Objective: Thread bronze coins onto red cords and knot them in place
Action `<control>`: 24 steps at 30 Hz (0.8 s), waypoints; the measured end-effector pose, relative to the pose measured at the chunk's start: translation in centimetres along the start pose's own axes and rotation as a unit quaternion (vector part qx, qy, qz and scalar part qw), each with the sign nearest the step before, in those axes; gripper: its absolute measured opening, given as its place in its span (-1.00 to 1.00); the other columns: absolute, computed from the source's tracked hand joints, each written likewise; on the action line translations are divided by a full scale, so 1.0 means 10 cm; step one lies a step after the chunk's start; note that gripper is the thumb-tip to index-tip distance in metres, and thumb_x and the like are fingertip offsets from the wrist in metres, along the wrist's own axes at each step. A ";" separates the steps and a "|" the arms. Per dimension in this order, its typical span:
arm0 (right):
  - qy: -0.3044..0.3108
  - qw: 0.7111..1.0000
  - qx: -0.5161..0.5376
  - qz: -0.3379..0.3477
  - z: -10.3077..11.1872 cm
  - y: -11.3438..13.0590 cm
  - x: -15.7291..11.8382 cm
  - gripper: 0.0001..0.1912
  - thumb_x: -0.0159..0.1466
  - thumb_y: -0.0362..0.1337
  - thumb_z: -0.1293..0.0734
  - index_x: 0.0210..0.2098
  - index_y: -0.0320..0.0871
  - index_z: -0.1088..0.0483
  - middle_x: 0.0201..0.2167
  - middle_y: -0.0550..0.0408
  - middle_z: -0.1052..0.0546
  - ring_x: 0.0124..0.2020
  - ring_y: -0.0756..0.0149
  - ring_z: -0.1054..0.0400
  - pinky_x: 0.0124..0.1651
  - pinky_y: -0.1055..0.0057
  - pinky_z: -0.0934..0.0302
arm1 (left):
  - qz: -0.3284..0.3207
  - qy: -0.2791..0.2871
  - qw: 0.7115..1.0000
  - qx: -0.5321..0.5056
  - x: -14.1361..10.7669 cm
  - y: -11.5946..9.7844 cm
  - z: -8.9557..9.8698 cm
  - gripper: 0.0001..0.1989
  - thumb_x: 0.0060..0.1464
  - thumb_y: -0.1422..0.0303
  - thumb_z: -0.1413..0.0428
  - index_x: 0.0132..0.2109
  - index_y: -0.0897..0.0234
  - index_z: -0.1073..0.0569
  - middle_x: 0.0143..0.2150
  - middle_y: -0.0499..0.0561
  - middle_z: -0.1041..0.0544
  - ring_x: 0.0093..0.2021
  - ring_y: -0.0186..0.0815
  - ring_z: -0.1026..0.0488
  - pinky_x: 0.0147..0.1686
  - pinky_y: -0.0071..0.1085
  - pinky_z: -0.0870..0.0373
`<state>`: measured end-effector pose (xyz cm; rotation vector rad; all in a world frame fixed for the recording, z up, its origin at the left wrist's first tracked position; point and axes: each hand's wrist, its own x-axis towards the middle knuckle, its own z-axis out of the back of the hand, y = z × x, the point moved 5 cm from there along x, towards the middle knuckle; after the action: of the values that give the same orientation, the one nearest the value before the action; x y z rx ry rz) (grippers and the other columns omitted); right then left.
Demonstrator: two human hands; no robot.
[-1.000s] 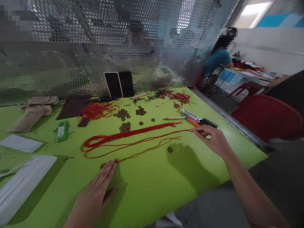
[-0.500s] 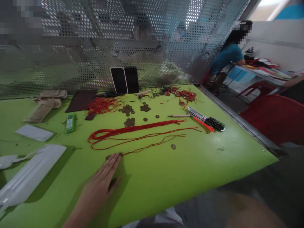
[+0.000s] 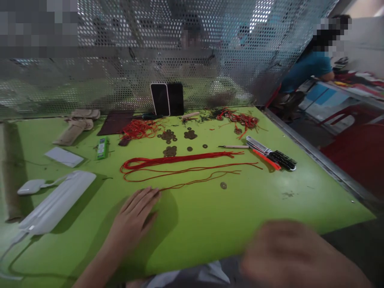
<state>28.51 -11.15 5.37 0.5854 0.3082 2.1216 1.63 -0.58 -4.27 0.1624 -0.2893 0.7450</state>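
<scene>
My left hand point(image 3: 136, 216) lies flat on the green table point(image 3: 192, 224), fingers stretched out. Its fingertips rest at the left end of a thin red cord point(image 3: 193, 183), covering whatever is under them. Beyond it lie a looped pair of red cords point(image 3: 192, 170) and a thicker red cord bundle point(image 3: 180, 159). One loose holed coin point(image 3: 223, 185) sits to the right of the thin cord. My right hand point(image 3: 285, 252) is at the near right edge of the table, smeared by motion, so its fingers cannot be made out.
Coin piles point(image 3: 168, 136) lie behind the cords. A pointed tool point(image 3: 235, 147) and a black-bristled brush point(image 3: 283, 159) lie right. A white power strip point(image 3: 60, 202) and green box point(image 3: 102, 148) are left. Two phones point(image 3: 161, 100) lean on the perforated screen point(image 3: 120, 88). Another person sits beyond.
My right hand has come into view from below, over the table's near edge. The view has shifted left. My left hand stays at the thin cord's end.
</scene>
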 end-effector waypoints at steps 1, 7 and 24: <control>-0.017 0.999 -0.023 0.013 0.04 -0.13 0.09 -0.81 0.22 -0.20 -0.26 -0.18 0.11 -0.44 -0.36 0.18 -0.55 -0.30 0.33 -0.44 -0.28 0.40 -0.31 | -0.009 -0.006 1.000 -0.003 0.08 -0.04 0.04 -0.62 0.20 0.29 0.03 0.14 0.22 -0.33 0.13 0.04 -0.42 0.15 -0.17 -0.32 0.21 -0.12 -0.13; 0.018 0.968 -0.093 -0.231 -0.28 -1.29 0.31 -0.84 0.27 -0.22 -0.26 -0.25 -0.11 -0.45 -0.26 0.07 -0.52 -0.45 0.36 -0.41 -0.40 0.40 -0.26 | 0.008 0.034 0.997 -0.061 0.97 -0.40 0.19 -0.82 0.18 0.39 -0.03 -0.19 0.28 -0.53 -0.24 0.01 -0.56 -0.18 -0.24 -0.46 0.00 -0.17 -0.31; 0.023 0.966 -0.024 -0.258 -0.57 -1.54 0.21 -0.85 0.23 -0.19 -0.26 -0.30 -0.10 -0.42 -0.34 0.08 -0.47 -0.38 0.31 -0.34 -0.35 0.40 -0.18 | -0.002 0.126 0.991 -0.052 2.19 -1.10 -0.61 -0.83 0.11 0.60 -0.01 -0.18 0.45 -0.45 -0.20 0.15 -0.52 -0.13 -0.16 -0.43 -0.16 -0.27 -0.31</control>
<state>35.34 -0.59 -5.40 0.3758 0.3880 1.6355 25.69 7.06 -3.63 -0.0305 -0.0864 0.7368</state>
